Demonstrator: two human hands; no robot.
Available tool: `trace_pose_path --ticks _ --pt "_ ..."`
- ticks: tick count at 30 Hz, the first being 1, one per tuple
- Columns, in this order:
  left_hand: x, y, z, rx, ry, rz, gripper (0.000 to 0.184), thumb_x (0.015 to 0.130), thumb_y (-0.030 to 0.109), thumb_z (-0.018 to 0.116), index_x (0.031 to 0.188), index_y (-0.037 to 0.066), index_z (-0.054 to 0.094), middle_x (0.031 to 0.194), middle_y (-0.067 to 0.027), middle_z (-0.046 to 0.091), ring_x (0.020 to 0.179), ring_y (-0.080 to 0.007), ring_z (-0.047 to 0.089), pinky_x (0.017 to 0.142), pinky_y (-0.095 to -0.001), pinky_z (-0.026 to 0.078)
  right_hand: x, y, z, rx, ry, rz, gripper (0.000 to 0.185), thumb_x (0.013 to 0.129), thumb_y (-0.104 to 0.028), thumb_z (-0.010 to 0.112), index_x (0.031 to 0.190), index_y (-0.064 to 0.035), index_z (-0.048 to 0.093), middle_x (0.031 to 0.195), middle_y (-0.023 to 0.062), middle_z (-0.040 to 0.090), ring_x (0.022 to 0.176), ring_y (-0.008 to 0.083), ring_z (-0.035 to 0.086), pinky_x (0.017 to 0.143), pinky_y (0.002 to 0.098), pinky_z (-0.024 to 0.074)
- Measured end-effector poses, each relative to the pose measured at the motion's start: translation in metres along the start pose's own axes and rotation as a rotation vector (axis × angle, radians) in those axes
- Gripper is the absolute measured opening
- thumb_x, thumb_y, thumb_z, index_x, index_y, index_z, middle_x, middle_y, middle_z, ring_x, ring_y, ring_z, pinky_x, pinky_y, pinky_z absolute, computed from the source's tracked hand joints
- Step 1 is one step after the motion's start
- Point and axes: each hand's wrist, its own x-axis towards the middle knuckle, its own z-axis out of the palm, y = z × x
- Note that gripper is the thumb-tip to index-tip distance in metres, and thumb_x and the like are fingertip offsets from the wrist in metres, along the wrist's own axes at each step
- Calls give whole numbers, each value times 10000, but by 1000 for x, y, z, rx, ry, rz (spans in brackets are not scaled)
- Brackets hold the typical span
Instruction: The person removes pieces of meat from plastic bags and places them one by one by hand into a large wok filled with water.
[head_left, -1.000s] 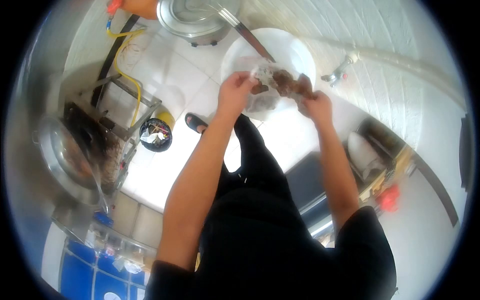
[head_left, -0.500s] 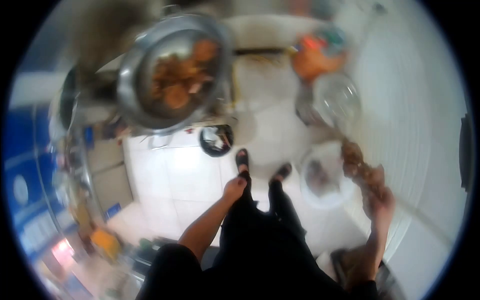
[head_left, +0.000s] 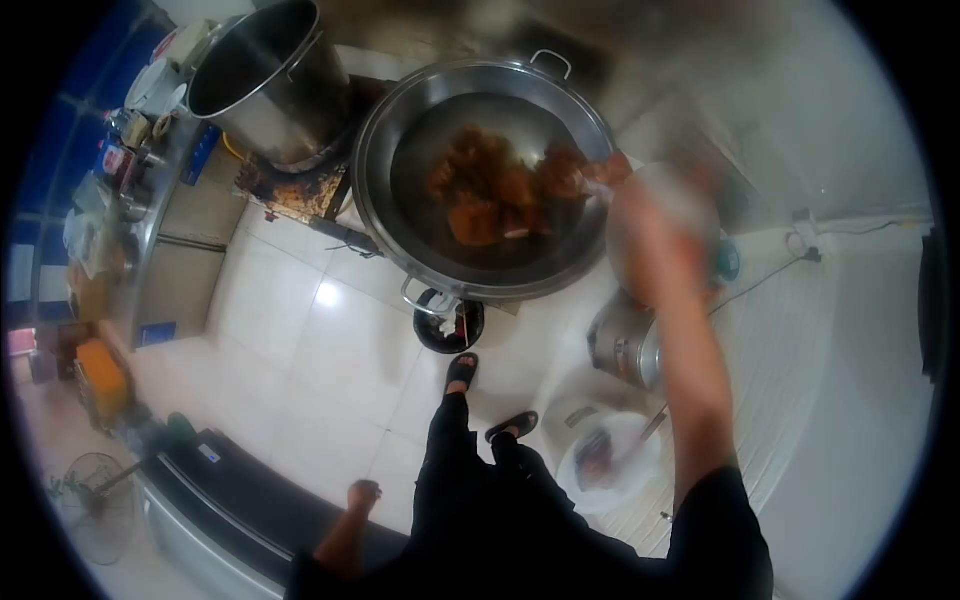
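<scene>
A heap of brown pieces [head_left: 485,190] sits in a wide metal pan [head_left: 378,170] on the far side of the room, clustered about the middle and trailing toward the right. There another brown piece [head_left: 606,170] shows at the rim, just beside the right hand [head_left: 655,225], which reaches out over that edge. The left hand [head_left: 365,496] hangs low on the near left, well apart from the right one. The right is badly blurred and the left small and shaded, so I cannot tell whether either is closed on anything.

A tall metal pot [head_left: 285,115] stands left of the pan, and a black bin [head_left: 425,330] sits on the floor just below its near handle [head_left: 422,305]. To the right, nearer the person's feet, I see a metal drum [head_left: 622,345] and a white basin [head_left: 645,470] with something dark inside. A wire strainer [head_left: 95,500] lies at the near left, by a dark-topped counter [head_left: 240,500].
</scene>
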Motion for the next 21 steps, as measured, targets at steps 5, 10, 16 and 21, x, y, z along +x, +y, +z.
trace_pose_path --ticks 5,10,16,21 --pt "-79 -8 56 -670 -86 -393 222 963 123 538 1113 -12 631 914 -164 730 746 -260 699 611 -389 544 94 -26 89 -25 9 -45 275 722 -89 747 952 54 699 886 161 705 825 250 657 727 374 485" --pt "-136 -15 79 -604 -114 -438 270 966 213 557 1101 -8 635 886 -197 728 734 -290 717 615 -397 558 145 -7 149 -154 117 19 304 727 -104 757 969 66 690 936 178 705 870 267 672 718 385 505" --pt "-148 -11 80 -646 66 -549 185 952 205 620 1010 33 659 778 -101 679 646 -201 655 557 -318 525 156 16 179 159 -9 212 353 820 -127 748 1089 70 633 1024 190 682 895 296 683 706 372 586" --pt "-111 5 55 -716 -25 -375 229 978 209 551 1036 5 639 881 -164 729 751 -242 723 592 -324 559 94 -13 135 401 -210 339 315 905 -158 708 1119 51 611 1064 180 668 936 273 689 759 367 597"
